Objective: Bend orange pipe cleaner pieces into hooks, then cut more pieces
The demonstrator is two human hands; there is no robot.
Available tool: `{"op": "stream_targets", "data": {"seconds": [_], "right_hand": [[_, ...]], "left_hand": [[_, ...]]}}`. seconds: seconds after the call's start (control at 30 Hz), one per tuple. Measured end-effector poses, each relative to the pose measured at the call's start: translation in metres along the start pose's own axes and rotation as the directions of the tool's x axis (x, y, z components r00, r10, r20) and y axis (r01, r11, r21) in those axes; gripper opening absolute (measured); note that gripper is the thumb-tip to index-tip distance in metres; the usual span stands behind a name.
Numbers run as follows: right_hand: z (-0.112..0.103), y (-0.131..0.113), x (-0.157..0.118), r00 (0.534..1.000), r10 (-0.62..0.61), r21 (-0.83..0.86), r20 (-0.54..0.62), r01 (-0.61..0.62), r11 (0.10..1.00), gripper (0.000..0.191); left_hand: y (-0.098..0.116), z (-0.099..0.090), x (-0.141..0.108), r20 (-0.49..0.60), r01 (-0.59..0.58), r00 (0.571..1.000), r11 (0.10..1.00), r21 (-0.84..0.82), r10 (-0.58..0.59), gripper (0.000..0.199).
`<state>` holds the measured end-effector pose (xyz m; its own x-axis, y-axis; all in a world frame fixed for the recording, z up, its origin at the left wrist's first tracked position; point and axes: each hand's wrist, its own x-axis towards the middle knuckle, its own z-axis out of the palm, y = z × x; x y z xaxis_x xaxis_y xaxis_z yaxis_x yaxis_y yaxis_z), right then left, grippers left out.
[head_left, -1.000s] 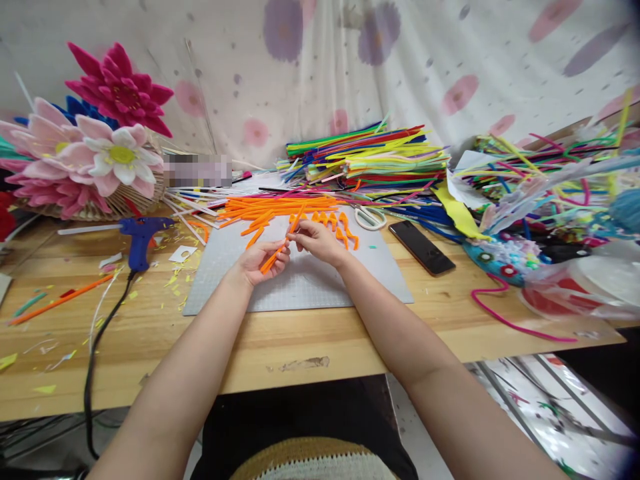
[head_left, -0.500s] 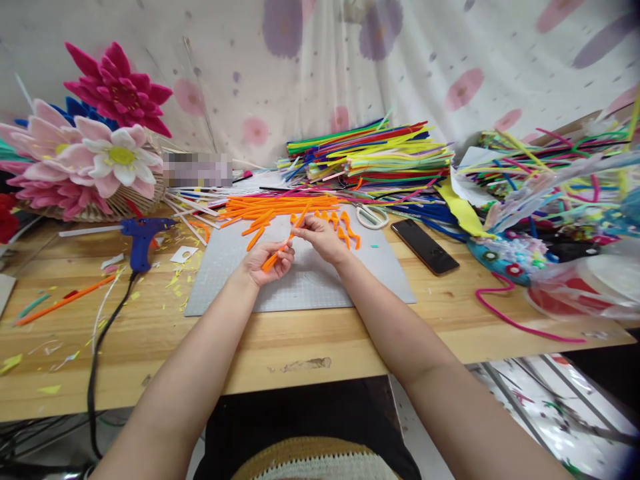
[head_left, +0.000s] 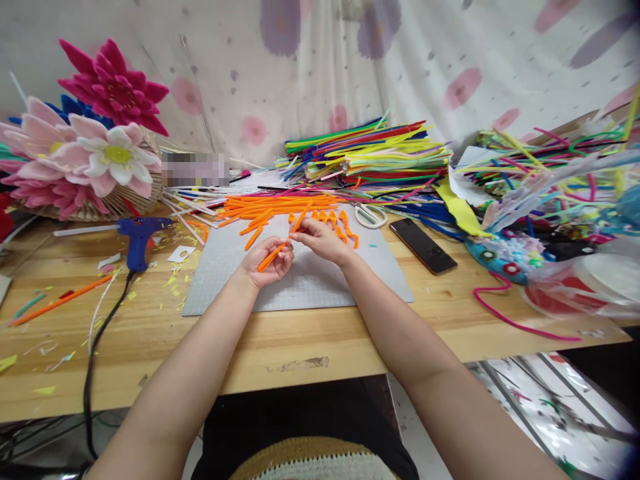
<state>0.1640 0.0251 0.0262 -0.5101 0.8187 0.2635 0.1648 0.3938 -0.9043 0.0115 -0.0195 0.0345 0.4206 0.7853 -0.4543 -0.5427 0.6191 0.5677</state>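
Observation:
An orange pipe cleaner [head_left: 271,259] runs slantwise between my two hands over the grey cutting mat [head_left: 225,280]. My left hand [head_left: 267,261], palm turned up, is closed around its lower part. At the middle, the fingertips of my right hand [head_left: 320,239] pinch the same piece, and its far end sticks up past them. Whether it is one strip or several together I cannot make out. Just beyond my hands lie short orange pieces [head_left: 254,237], a pile of longer orange pipe cleaners [head_left: 280,207], and bent orange pieces [head_left: 344,227], partly hidden by my right hand.
White-handled scissors [head_left: 370,215] and a phone [head_left: 423,247] lie to the right. On the left are a blue glue gun [head_left: 137,240] with its cord and fuzzy flowers [head_left: 117,157]. Bundles of coloured pipe cleaners [head_left: 390,157] line the back. A plastic-wrapped tub [head_left: 575,287] stands far right.
Both hands stay on the orange pipe cleaner, which now lies straighter across them, its far end showing more beyond my right fingertips. The whole view has shifted slightly.

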Motion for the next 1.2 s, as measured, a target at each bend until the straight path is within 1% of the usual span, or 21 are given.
{"op": "stream_targets", "data": {"seconds": [0.13, 0.23, 0.3, 0.37, 0.43, 0.47, 0.5, 0.53, 0.57, 0.6, 0.63, 0.67, 0.7, 0.77, 0.8, 0.83, 0.87, 0.93, 1.0, 1.1, 1.2], "right_hand": [[0.001, -0.001, 0.0, 1.0, -0.003, -0.085, -0.019, 0.002, 0.996, 0.016], [0.0, -0.002, 0.0, 1.0, 0.013, -0.172, -0.02, -0.016, 0.985, 0.015], [0.0, -0.004, 0.0, 0.998, 0.045, -0.242, -0.038, -0.053, 0.969, 0.014], [0.002, -0.006, 0.001, 0.992, 0.093, -0.303, -0.081, -0.113, 0.946, 0.012], [0.006, -0.007, 0.002, 0.979, 0.152, -0.336, -0.133, -0.189, 0.923, 0.012], [0.009, -0.007, 0.003, 0.971, 0.18, -0.336, -0.155, -0.223, 0.915, 0.013], [0.011, -0.007, 0.004, 0.964, 0.199, -0.324, -0.176, -0.248, 0.913, 0.013], [0.013, -0.006, 0.004, 0.959, 0.208, -0.303, -0.19, -0.259, 0.917, 0.014], [0.014, -0.004, 0.004, 0.959, 0.207, -0.274, -0.195, -0.256, 0.927, 0.014], [0.015, -0.003, 0.005, 0.961, 0.197, -0.235, -0.193, -0.24, 0.942, 0.013], [0.014, -0.001, 0.005, 0.965, 0.18, -0.182, -0.19, -0.215, 0.959, 0.012], [0.012, 0.002, 0.004, 0.967, 0.165, -0.114, -0.194, -0.189, 0.975, 0.012], [0.008, 0.004, 0.004, 0.965, 0.153, -0.032, -0.211, -0.164, 0.986, 0.017], [-0.001, 0.009, 0.003, 0.945, 0.154, 0.158, -0.29, -0.112, 0.981, 0.034], [-0.006, 0.011, 0.002, 0.927, 0.164, 0.243, -0.338, -0.082, 0.966, 0.04], [-0.01, 0.013, 0.002, 0.911, 0.178, 0.313, -0.373, -0.057, 0.948, 0.043], [-0.012, 0.015, 0.001, 0.908, 0.186, 0.368, -0.376, -0.038, 0.929, 0.043], [-0.013, 0.016, 0.0, 0.939, 0.167, 0.417, -0.302, -0.027, 0.908, 0.036], [-0.009, 0.014, 0.0, 0.981, 0.087, 0.372, -0.172, -0.017, 0.928, 0.025], [-0.002, 0.008, 0.001, 0.998, -0.039, 0.187, -0.04, 0.046, 0.981, 0.014], [0.001, 0.003, 0.002, 0.993, -0.106, -0.046, -0.05, 0.103, 0.994, 0.011]], "left_hand": [[-0.002, 0.0, 0.005, -0.08, -0.128, 0.986, 0.976, 0.175, 0.144, 0.01], [-0.006, -0.001, 0.01, -0.094, -0.284, 0.928, 0.847, 0.449, 0.361, 0.005], [-0.009, -0.002, 0.012, -0.06, -0.367, 0.844, 0.654, 0.662, 0.533, 0.006], [-0.012, -0.003, 0.012, 0.037, -0.38, 0.712, 0.34, 0.86, 0.702, 0.008], [-0.015, -0.003, 0.01, 0.182, -0.29, 0.584, -0.006, 0.957, 0.791, 0.008], [-0.016, -0.003, 0.01, 0.245, -0.234, 0.544, -0.136, 0.963, 0.803, 0.009], [-0.016, -0.003, 0.009, 0.288, -0.19, 0.518, -0.22, 0.957, 0.805, 0.009], [-0.017, -0.003, 0.009, 0.31, -0.166, 0.507, -0.262, 0.951, 0.804, 0.01], [-0.017, -0.004, 0.01, 0.312, -0.16, 0.5, -0.268, 0.95, 0.808, 0.01], [-0.017, -0.005, 0.011, 0.296, -0.176, 0.5, -0.239, 0.955, 0.814, 0.01], [-0.017, -0.006, 0.013, 0.257, -0.212, 0.509, -0.17, 0.962, 0.822, 0.009], [-0.016, -0.007, 0.014, 0.188, -0.266, 0.526, -0.05, 0.963, 0.829, 0.009], [-0.015, -0.008, 0.015, 0.095, -0.328, 0.563, 0.117, 0.937, 0.821, 0.009], [-0.011, -0.008, 0.016, -0.093, -0.417, 0.695, 0.505, 0.756, 0.713, 0.008], [-0.009, -0.008, 0.015, -0.146, -0.421, 0.77, 0.667, 0.615, 0.621, 0.007], [-0.007, -0.008, 0.014, -0.166, -0.397, 0.837, 0.788, 0.47, 0.521, 0.006], [-0.005, -0.007, 0.013, -0.158, -0.354, 0.891, 0.87, 0.343, 0.425, 0.006], [-0.003, -0.006, 0.009, -0.104, -0.263, 0.954, 0.952, 0.156, 0.281, 0.009], [-0.002, -0.005, 0.006, -0.05, -0.177, 0.983, 0.983, 0.041, 0.179, 0.013], [-0.002, -0.004, 0.003, -0.002, -0.072, 0.997, 0.996, -0.044, 0.072, 0.016], [-0.003, -0.004, 0.003, -0.009, -0.028, 1.0, 0.998, -0.054, 0.028, 0.019]]}}
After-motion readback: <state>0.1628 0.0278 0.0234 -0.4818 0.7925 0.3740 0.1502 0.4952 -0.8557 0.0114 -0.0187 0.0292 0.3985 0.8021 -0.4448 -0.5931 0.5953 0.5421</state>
